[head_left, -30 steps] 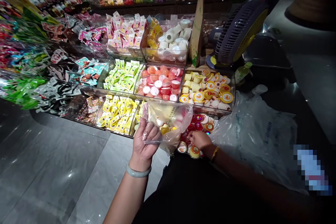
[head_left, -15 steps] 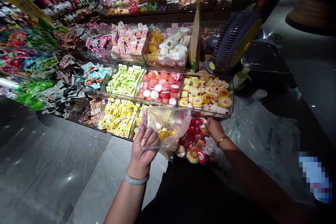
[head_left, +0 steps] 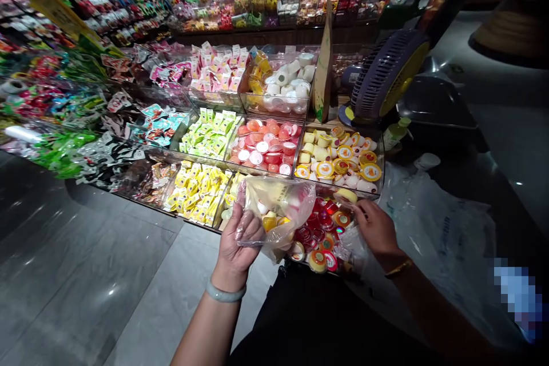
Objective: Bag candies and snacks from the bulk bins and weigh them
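My left hand [head_left: 242,237] is closed on a clear plastic bag [head_left: 295,197] and keeps its mouth spread; part of the film lies over the fingers. Inside the bag are several jelly cups, yellow and white ones among them. To the right, my right hand [head_left: 378,230] pinches a pale yellowish jelly cup [head_left: 345,195] at its edge, just above the front bin. Beneath it lie red and orange jelly cups [head_left: 319,226], partly covered by the bag.
Behind are divided bins of pink-red jelly cups [head_left: 266,146], yellow-lidded cups [head_left: 338,160] and green packets [head_left: 210,132]. Yellow packets [head_left: 197,191] lie front left. A fan [head_left: 380,77] and a paper bag [head_left: 322,68] stand at the back; a large plastic bag [head_left: 433,234] is at right.
My right hand has drawn back to the right from the red cups and now shows a pale jelly cup in its fingers. My left hand stays on the bag. The view shifts slightly.
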Demonstrator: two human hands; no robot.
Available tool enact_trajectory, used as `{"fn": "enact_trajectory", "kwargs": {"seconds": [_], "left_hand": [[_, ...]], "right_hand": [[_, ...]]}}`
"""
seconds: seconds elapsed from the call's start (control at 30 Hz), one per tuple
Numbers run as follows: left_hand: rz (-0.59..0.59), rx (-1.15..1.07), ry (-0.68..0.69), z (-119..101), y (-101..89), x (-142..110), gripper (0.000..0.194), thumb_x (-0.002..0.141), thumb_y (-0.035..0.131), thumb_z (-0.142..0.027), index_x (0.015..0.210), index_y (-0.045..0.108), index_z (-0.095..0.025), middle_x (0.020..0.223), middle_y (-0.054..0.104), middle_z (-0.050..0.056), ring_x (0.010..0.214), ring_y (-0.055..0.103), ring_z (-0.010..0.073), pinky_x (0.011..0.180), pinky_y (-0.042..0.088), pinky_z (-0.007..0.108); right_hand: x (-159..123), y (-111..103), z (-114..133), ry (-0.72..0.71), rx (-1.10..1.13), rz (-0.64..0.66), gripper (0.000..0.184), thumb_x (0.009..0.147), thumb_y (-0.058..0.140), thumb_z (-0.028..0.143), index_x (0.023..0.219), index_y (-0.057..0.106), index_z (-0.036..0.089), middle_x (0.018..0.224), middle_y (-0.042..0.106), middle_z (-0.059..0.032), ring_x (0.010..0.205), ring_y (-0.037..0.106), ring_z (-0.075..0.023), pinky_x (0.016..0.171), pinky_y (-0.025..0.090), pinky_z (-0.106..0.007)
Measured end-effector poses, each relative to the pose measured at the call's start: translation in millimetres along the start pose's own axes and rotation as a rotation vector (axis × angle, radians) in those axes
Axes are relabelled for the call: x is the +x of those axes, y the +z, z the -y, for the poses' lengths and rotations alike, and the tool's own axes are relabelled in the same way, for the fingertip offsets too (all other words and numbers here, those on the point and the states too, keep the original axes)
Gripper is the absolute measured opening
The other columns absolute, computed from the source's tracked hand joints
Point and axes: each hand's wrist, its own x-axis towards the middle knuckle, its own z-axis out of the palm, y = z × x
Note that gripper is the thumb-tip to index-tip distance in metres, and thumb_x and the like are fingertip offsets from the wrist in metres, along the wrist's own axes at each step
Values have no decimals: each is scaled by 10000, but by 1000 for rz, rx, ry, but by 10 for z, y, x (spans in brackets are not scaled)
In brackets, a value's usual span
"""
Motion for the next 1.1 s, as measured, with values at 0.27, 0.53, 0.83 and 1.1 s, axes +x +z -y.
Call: {"fn": "enact_trajectory", "kwargs": {"seconds": [0.27,0.53,0.83,1.1], "left_hand": [[33,6,-7,-30,-15,-37,108,977,534,-238,929,619,-191,458,272,-97,368,349,44,388,165,174],[63,59,15,-103,-2,-8,336,999,495,-239,1326,551,-298,452,264,-108,353,319,53,381,177,163],[49,39,33,-390,-7,-84,103,966,547,-209,904,615,-162,460,254,-104,377,349,38,399,211,146],[160,83,131,-676,211,-566,178,870,656,-173,1033,691,-236,415,258,-118,343,192,38,414,314,126]], "right_hand": [[213,-459,1058,-331,357,-62,133,953,542,292,963,665,243,966,730,-60,904,669,-222,806,495,-328],[568,-61,1640,-455,116,84,353,928,606,317,1274,613,245,1420,561,-91,1299,476,-286,1096,319,-449],[1103,119,1845,-290,-20,343,232,944,522,368,872,695,230,876,721,-49,793,615,-201,655,369,-275],[775,-324,2317,-261,841,224,333,940,520,381,657,517,206,647,489,24,629,472,-130,579,366,-241]]}}
